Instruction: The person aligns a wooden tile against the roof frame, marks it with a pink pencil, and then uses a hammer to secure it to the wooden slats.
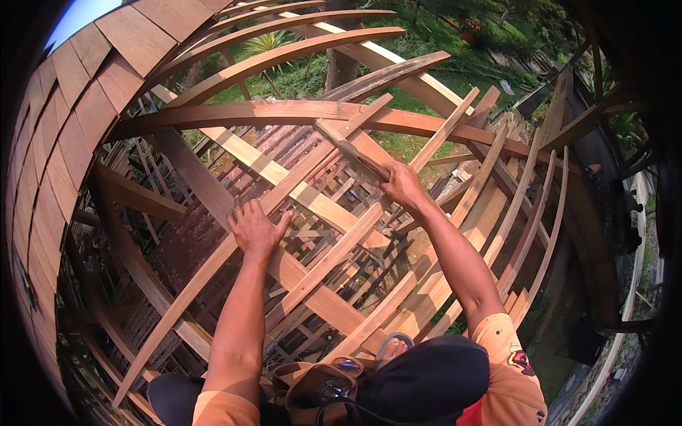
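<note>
My left hand (pixel 257 228) lies with fingers spread over a long wooden batten (pixel 188 292), which runs up and to the right across a wider rafter (pixel 202 177). Nothing shows in its grip. My right hand (pixel 406 187) is closed round the near end of a short wooden piece (pixel 349 150). This piece slants away to the upper left, its far end close to the batten and just below a thick curved beam (pixel 284 111). Its underside and my right fingertips are partly hidden. Another batten (pixel 334 255) passes between my arms.
Overlapping wooden shingles (pixel 78 121) cover the curved roof at left. Several battens (pixel 522 192) fan out at right. Gaps in the frame look down on stacked timber and ground far below. A tool pouch (pixel 323 387) hangs at my waist; my sandaled foot (pixel 394 346) rests on the frame.
</note>
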The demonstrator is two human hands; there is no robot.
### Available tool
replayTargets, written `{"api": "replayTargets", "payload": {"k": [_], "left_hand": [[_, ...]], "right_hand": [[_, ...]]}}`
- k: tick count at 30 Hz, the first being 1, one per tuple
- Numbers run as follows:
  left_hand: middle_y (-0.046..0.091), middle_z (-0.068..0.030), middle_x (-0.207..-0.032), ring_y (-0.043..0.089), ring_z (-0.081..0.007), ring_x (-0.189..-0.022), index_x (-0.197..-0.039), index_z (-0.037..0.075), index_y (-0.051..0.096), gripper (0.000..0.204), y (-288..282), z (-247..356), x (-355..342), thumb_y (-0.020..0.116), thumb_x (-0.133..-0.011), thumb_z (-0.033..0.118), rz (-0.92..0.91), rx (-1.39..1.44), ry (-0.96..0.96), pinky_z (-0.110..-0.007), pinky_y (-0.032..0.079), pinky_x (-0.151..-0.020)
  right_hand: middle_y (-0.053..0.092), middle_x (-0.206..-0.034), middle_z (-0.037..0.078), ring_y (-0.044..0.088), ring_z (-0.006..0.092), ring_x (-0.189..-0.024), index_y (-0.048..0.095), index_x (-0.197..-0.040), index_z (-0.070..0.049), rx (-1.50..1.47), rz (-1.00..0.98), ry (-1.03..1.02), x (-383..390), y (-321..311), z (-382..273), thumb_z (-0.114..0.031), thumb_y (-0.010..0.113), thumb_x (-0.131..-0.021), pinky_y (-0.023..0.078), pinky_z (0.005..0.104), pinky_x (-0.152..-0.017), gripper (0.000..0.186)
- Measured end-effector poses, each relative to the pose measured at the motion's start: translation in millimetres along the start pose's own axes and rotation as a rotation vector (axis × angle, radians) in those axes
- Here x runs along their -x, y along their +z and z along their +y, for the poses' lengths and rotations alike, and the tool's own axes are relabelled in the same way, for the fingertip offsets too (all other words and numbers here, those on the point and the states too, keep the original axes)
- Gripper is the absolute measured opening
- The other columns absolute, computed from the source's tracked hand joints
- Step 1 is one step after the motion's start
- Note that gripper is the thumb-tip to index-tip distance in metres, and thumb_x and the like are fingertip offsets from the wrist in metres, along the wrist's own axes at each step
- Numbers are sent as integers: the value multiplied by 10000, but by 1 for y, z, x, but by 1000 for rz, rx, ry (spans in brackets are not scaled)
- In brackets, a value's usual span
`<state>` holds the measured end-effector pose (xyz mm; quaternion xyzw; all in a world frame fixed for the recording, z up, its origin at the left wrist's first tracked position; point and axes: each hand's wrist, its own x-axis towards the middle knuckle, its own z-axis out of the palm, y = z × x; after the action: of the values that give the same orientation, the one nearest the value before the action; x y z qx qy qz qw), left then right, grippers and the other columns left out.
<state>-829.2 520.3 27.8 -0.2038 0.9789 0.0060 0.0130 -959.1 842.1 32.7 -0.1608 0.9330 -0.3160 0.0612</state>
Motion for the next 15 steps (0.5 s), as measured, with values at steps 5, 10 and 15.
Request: {"api": "replayTargets", "payload": {"k": [5,10,15], "left_hand": [[558,-180,-1351,380,-337,-1410,-1197,23,565,812,7,0,-3,620,-803,730,45,52,-5,-548,270,-1146],[563,-178,-1363,406,-318,-1399,-1291,38,544,810,12,1,-5,651,-808,680,75,46,17,-558,251,-1167],[567,-151,-1368,399,-306,-1406,-1267,41,561,792,2,-11,0,653,-807,679,114,15,10,-569,252,-1163]], "right_hand": [[669,-1045,221,639,390,-1053,667,-1224,-57,108,2,10,8,9,4,-127,784,-765,497,472,-953,479],[713,-1014,179,684,314,-933,678,-1157,-82,60,-214,124,-12,-7,3,-198,825,-778,522,421,-848,423],[722,-988,107,651,174,-881,623,-1194,-9,-191,-327,55,-24,3,14,-210,854,-784,509,349,-809,512]]}}
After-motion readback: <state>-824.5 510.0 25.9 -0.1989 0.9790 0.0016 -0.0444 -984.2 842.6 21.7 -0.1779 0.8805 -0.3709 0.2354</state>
